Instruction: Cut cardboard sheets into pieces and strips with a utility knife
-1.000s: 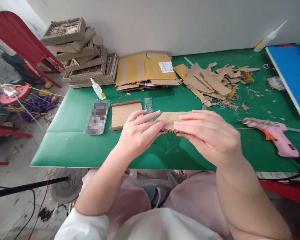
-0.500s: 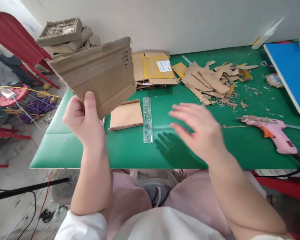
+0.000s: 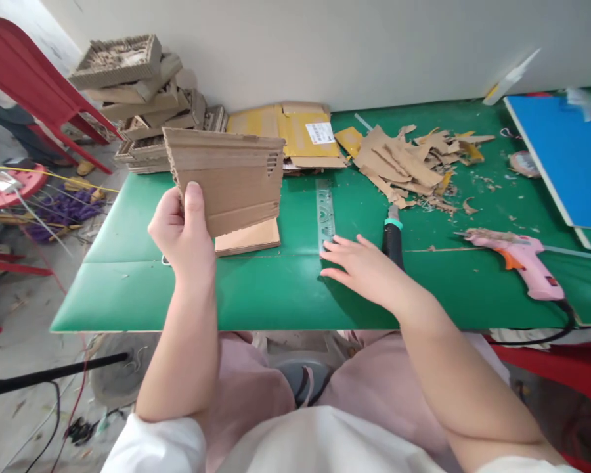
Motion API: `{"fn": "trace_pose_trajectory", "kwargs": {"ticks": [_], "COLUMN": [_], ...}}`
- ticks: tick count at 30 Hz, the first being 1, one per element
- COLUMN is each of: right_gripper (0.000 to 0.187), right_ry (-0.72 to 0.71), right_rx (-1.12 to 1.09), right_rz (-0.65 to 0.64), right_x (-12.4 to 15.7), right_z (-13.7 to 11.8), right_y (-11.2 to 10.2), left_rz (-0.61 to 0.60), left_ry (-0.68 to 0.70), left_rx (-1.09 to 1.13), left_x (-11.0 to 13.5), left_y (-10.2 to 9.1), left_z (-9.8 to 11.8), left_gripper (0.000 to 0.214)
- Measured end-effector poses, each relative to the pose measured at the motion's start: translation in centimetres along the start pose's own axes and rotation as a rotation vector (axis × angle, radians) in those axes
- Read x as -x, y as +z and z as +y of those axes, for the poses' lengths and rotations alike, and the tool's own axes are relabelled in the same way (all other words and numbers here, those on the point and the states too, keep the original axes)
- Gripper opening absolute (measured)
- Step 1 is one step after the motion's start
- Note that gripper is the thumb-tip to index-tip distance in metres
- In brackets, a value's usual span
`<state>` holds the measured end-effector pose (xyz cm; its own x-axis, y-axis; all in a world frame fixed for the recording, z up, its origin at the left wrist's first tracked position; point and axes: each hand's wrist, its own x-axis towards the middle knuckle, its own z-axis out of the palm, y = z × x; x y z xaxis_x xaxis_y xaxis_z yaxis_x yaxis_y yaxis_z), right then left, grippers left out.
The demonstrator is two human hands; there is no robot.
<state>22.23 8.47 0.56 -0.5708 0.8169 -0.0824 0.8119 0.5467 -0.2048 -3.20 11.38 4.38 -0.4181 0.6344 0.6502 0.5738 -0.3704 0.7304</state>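
My left hand [image 3: 184,226] grips a flat piece of cardboard [image 3: 231,180] by its lower left edge, thumb on the near face. The piece has rough torn edges and a few slots near its upper right corner. Partly hidden behind it, a smaller cardboard piece [image 3: 256,238] lies on the green table. My right hand [image 3: 362,268] is stretched out low over the table, fingers apart, with its fingertips at the near end of a clear plastic ruler [image 3: 325,209]. Beyond that hand lies a black-handled tool with a teal collar [image 3: 393,240], its lower end hidden by the hand.
Stacked cardboard trays [image 3: 142,98] stand at the back left, beside a yellow-taped cardboard parcel [image 3: 300,135]. Torn cardboard scraps [image 3: 414,161] are heaped at the back. A pink glue gun [image 3: 522,256] and a blue board [image 3: 566,154] lie on the right.
My left hand has lowered the cardboard and moved it rightward. My right hand has come down to the ruler, which now lies farther right, apart from the smaller piece. The black-handled tool now shows.
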Motion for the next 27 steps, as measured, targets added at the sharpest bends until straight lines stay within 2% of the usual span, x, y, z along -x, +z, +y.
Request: {"fn": "trace_pose_trajectory", "kwargs": {"ticks": [4, 8, 10, 11, 13, 15, 18, 20, 22, 25, 27], "right_gripper": [0.03, 0.033, 0.036, 0.038, 0.046, 0.061, 0.078, 0.077, 0.073, 0.072, 0.072], "right_ry": [0.169, 0.276, 0.403, 0.481, 0.633, 0.74, 0.794, 0.778, 0.749, 0.717, 0.708], "right_rx": [0.07, 0.08, 0.065, 0.056, 0.038, 0.028, 0.017, -0.007, -0.04, -0.163, -0.334], "right_rz": [0.085, 0.291, 0.369, 0.368, 0.267, 0.089, -0.118, -0.166, -0.155, -0.086, -0.003], "right_x": [0.8, 2.3, 3.0, 3.2, 3.4, 3.2, 2.5, 2.3, 2.5, 3.5, 4.3], "right_z": [3.1, 6.6, 7.8, 8.1, 8.0, 7.2, 6.0, 5.6, 5.8, 6.7, 7.4], "right_y": [0.0, -0.5, -1.1, -1.4, -2.1, -2.5, -2.8, -2.8, -2.8, -2.9, -3.0], "left_rz": [-0.002, -0.104, -0.143, -0.161, -0.195, -0.194, -0.171, -0.217, -0.281, -0.332, -0.352], "left_ry": [-0.095, -0.298, -0.39, -0.428, -0.494, -0.556, -0.618, -0.609, -0.545, -0.367, -0.23], "left_rx": [0.142, 0.255, 0.285, 0.301, 0.34, 0.406, 0.543, 0.608, 0.619, 0.558, 0.487], "left_x": [1.0, 2.4, 3.0, 3.3, 3.7, 4.1, 4.4, 4.6, 4.8, 5.3, 5.8], "left_y": [1.5, 2.9, 3.4, 3.6, 4.0, 4.2, 4.2, 4.1, 3.9, 3.6, 3.5], "left_z": [-0.5, -1.2, -1.4, -1.4, -1.1, -0.6, 0.2, 0.7, 1.0, 1.4, 1.8], "left_gripper": [0.046, 0.038, 0.04, 0.042, 0.044, 0.041, 0.031, 0.027, 0.028, 0.028, 0.025]}}
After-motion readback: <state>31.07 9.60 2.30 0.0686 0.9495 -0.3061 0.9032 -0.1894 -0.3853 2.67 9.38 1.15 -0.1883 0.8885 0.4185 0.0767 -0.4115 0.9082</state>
